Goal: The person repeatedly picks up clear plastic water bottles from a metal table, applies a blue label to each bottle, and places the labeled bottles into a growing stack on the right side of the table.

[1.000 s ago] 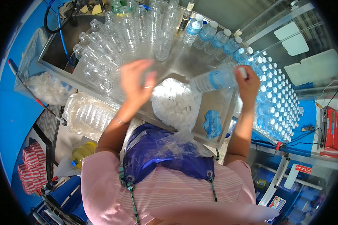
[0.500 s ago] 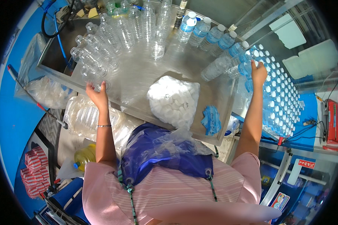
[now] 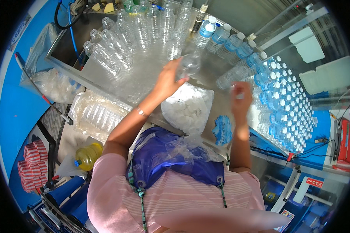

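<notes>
My left hand [image 3: 169, 79] is closed round an empty clear plastic bottle [image 3: 189, 65], tipped over the metal worktop [image 3: 144, 70]. My right hand [image 3: 241, 97] is smeared by motion; its fingers are bent, and whatever may be in them does not show clearly. It is nearest a clear bottle without a visible label [image 3: 231, 76]. Below my left hand lies a clear bag of white caps [image 3: 187, 108], with a small stack of blue labels [image 3: 223, 130] to its right. Empty open bottles [image 3: 122, 48] stand in rows at the left and back.
Labelled, capped bottles [image 3: 224, 42] line the back right of the worktop. Beyond its right edge, many white-capped bottles [image 3: 289, 99] stand packed together. A sink [image 3: 66, 48] with a blue hose is at the far left. A wrapped pack of empty bottles [image 3: 99, 116] lies below the front edge.
My left hand has taken an empty bottle from the left rows and carried it right to the middle. My right hand has left the capped bottles and come back toward me.
</notes>
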Tool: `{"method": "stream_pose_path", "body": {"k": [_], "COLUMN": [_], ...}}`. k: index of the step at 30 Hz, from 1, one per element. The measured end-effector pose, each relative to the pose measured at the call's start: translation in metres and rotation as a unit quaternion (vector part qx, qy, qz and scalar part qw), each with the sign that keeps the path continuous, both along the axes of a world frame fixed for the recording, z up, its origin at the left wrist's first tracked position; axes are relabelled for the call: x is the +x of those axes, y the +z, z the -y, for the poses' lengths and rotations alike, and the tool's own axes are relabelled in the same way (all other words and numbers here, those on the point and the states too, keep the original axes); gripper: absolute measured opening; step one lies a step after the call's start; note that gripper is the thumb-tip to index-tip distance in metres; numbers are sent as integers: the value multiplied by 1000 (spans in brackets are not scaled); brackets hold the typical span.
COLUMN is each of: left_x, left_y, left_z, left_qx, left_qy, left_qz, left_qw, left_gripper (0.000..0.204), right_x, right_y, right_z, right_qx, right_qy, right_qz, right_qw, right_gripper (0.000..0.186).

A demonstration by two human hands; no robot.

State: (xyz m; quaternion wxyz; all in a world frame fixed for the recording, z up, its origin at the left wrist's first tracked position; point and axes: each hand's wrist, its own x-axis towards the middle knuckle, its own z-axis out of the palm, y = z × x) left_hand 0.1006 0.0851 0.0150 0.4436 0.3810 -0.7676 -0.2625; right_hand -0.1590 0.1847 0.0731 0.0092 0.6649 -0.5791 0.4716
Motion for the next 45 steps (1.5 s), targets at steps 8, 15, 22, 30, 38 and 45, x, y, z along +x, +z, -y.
{"method": "stream_pose_path", "body": {"k": [8, 15, 22, 30, 38, 45], "left_x": [-115, -115, -24, 5, -3, -72], "left_y": [-39, -38, -22, -17, -3, 9], "left_z": [86, 87, 32, -15, -27, 8], "left_qx": [93, 142, 144, 222, 240, 54], "left_qy": [11, 23, -155, -154, -143, -212], "left_qz": [49, 130, 230, 164, 204, 158], "left_qw": [994, 981, 950, 949, 938, 963], "left_gripper": [72, 74, 61, 63, 57, 63], "right_x": [90, 87, 81, 77, 66, 64], "right_y": [-49, -69, -69, -70, -57, -49], "right_z": [-25, -40, -42, -42, -57, -54], "right_qx": [268, 312, 302, 312, 347, 351], "right_qy": [176, 102, 82, 67, 62, 90], "right_qz": [-84, -122, -103, -105, -86, 16], "right_qw": [943, 937, 944, 942, 932, 932], "right_gripper": [10, 23, 31, 26, 25, 21]}}
